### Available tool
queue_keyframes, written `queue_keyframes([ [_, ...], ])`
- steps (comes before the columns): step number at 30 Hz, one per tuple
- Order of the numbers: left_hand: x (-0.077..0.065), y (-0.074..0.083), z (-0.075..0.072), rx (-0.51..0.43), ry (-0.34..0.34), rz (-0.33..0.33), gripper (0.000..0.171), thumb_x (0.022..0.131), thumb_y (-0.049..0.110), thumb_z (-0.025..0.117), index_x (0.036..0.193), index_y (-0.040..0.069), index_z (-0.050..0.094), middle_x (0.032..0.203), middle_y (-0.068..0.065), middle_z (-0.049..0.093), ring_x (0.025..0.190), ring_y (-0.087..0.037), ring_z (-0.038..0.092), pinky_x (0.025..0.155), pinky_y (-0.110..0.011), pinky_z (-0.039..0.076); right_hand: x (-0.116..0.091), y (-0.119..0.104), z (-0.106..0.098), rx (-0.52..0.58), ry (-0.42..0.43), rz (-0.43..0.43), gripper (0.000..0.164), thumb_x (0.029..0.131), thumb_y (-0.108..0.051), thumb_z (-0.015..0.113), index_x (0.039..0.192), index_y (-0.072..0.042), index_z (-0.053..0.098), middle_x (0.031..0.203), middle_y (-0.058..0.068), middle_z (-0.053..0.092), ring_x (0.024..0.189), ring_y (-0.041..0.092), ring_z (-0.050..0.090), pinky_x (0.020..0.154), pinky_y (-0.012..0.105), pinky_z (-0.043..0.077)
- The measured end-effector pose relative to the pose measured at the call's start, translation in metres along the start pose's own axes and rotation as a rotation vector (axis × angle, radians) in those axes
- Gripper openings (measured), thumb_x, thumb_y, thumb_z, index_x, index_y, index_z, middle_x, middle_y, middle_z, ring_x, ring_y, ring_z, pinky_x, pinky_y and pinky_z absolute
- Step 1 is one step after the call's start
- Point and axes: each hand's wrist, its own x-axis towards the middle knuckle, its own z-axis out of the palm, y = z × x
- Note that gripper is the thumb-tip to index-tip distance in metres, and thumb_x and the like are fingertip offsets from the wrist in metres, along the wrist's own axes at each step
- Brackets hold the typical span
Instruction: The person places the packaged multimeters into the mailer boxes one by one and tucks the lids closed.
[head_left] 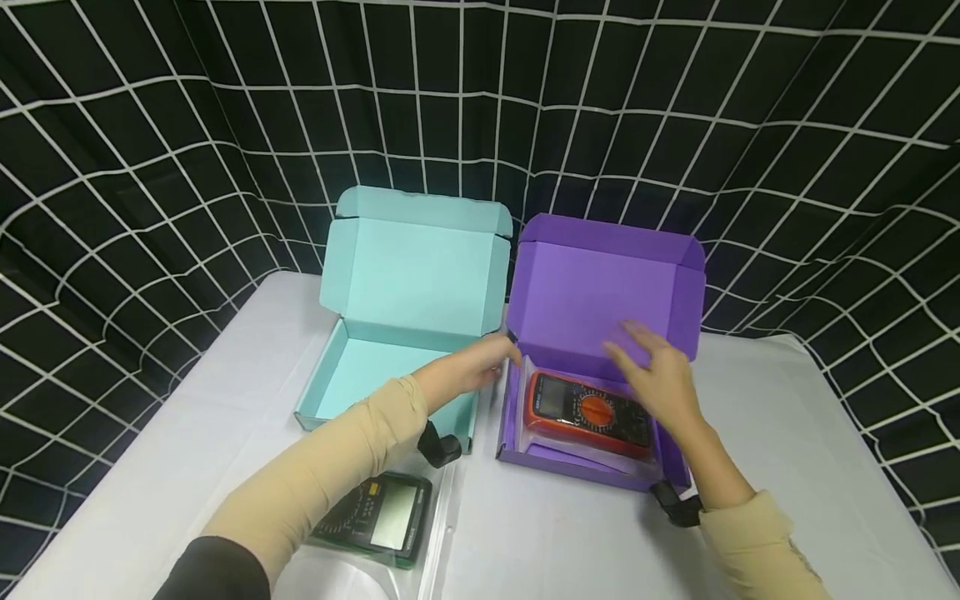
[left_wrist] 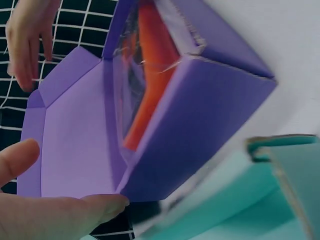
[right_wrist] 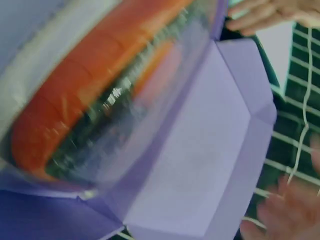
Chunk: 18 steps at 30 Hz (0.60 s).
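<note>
An open purple box holds a red multimeter in clear plastic wrap, its orange dial facing up. My left hand is at the box's left side near the lid hinge. In the left wrist view its thumb is at the box corner, with a finger spread apart from it; whether they touch is unclear. Over the box's right side hovers my right hand, fingers spread and holding nothing. The right wrist view shows the plastic-wrapped red multimeter close up, blurred.
An open teal box stands left of the purple one, partly behind my left arm. In front of it lies a dark green-edged multimeter in clear plastic packaging, half covered by my forearm. A black grid-patterned cloth hangs behind the white table.
</note>
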Motion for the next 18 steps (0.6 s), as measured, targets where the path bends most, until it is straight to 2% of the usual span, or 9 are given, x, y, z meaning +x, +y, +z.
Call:
queue_keyframes([
  [2, 0.003, 0.004, 0.002, -0.028, 0.004, -0.001, 0.085, 0.078, -0.006, 0.051, 0.152, -0.007, 0.011, 0.161, -0.018, 0.006, 0.136, -0.023, 0.025, 0.115, -0.033, 0.022, 0.004, 0.002, -0.009, 0.079, 0.188, 0.138, 0.045, 0.097, -0.023, 0.058, 0.130, 0.008, 0.056, 0.134, 0.027, 0.052, 0.123, 0.048, 0.049, 0.103, 0.058, 0.039],
  [3, 0.004, 0.006, 0.003, -0.042, 0.001, -0.004, 0.083, 0.079, -0.004, 0.051, 0.151, -0.009, 0.011, 0.161, -0.018, 0.004, 0.144, -0.024, 0.013, 0.119, -0.035, 0.015, 0.005, 0.004, -0.014, 0.122, 0.251, 0.215, 0.046, 0.099, -0.023, 0.054, 0.132, 0.008, 0.054, 0.136, 0.027, 0.051, 0.124, 0.047, 0.048, 0.105, 0.056, 0.038],
  [5, 0.006, 0.008, 0.006, -0.047, 0.011, -0.004, 0.081, 0.080, 0.000, 0.053, 0.150, -0.011, 0.013, 0.161, -0.019, 0.004, 0.147, -0.029, 0.006, 0.120, -0.038, 0.008, 0.008, 0.011, -0.023, 0.187, 0.306, 0.368, 0.051, 0.102, -0.029, 0.045, 0.139, 0.007, 0.046, 0.142, 0.026, 0.045, 0.131, 0.045, 0.041, 0.110, 0.053, 0.033],
  [6, 0.006, 0.009, 0.007, -0.049, 0.015, 0.000, 0.079, 0.080, 0.002, 0.054, 0.149, -0.010, 0.017, 0.161, -0.019, 0.005, 0.148, -0.030, 0.004, 0.120, -0.039, 0.006, 0.009, 0.015, -0.028, 0.225, 0.300, 0.442, 0.056, 0.104, -0.032, 0.040, 0.144, 0.007, 0.040, 0.146, 0.025, 0.039, 0.136, 0.044, 0.035, 0.113, 0.051, 0.028],
  [9, 0.008, 0.010, 0.009, -0.041, 0.032, 0.035, 0.066, 0.082, 0.008, 0.055, 0.142, -0.009, 0.036, 0.160, -0.017, 0.015, 0.147, -0.029, 0.012, 0.120, -0.040, 0.009, 0.012, 0.030, -0.035, 0.305, 0.216, 0.613, 0.065, 0.105, -0.040, 0.027, 0.151, 0.006, 0.020, 0.156, 0.023, 0.021, 0.145, 0.038, 0.014, 0.119, 0.046, 0.012],
  [12, 0.011, 0.010, 0.009, -0.015, 0.047, 0.094, 0.052, 0.083, 0.013, 0.056, 0.131, -0.008, 0.051, 0.156, -0.014, 0.027, 0.144, -0.029, 0.022, 0.119, -0.042, 0.014, 0.013, 0.042, -0.039, 0.357, 0.097, 0.686, 0.068, 0.104, -0.043, 0.016, 0.152, 0.005, 0.008, 0.158, 0.021, 0.008, 0.146, 0.037, 0.003, 0.119, 0.046, 0.005],
  [15, 0.014, 0.010, 0.009, -0.019, 0.064, 0.155, 0.060, 0.083, 0.013, 0.057, 0.139, -0.004, 0.044, 0.154, -0.015, 0.031, 0.142, -0.030, 0.025, 0.118, -0.044, 0.017, 0.012, 0.049, -0.039, 0.401, 0.016, 0.707, 0.069, 0.104, -0.046, 0.011, 0.151, 0.004, 0.007, 0.158, 0.021, 0.003, 0.145, 0.040, 0.000, 0.118, 0.051, 0.005],
  [18, 0.015, 0.011, 0.008, -0.035, 0.057, 0.203, 0.070, 0.084, 0.014, 0.056, 0.147, -0.001, 0.031, 0.155, -0.015, 0.028, 0.143, -0.030, 0.023, 0.118, -0.046, 0.016, 0.011, 0.052, -0.039, 0.459, -0.003, 0.709, 0.070, 0.103, -0.047, 0.010, 0.151, 0.004, 0.008, 0.158, 0.023, 0.006, 0.145, 0.040, 0.004, 0.118, 0.052, 0.008],
])
